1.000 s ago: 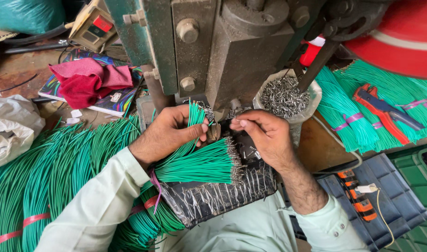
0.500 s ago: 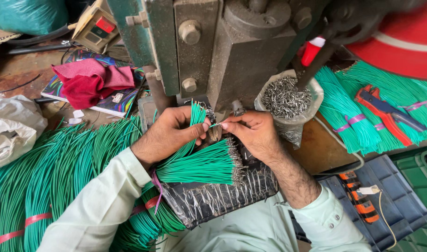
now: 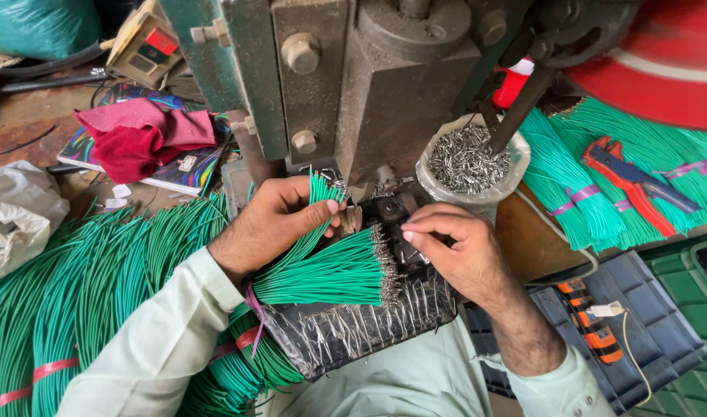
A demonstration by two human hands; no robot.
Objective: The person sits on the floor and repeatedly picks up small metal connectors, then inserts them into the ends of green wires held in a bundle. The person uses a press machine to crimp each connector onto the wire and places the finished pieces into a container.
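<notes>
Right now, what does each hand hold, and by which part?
Left hand grips a bunch of green wires near their upper ends. Right hand: fingertips pinched; contents cannot be told.

Held wires (image 3: 316, 202): green insulated bundle, upright, tips fanned above the left hand's (image 3: 272, 224) thumb.
Finished wires (image 3: 330, 272): green, metal-tipped ends, lying flat between both hands, just below the right hand's (image 3: 454, 251) fingertips.
</notes>
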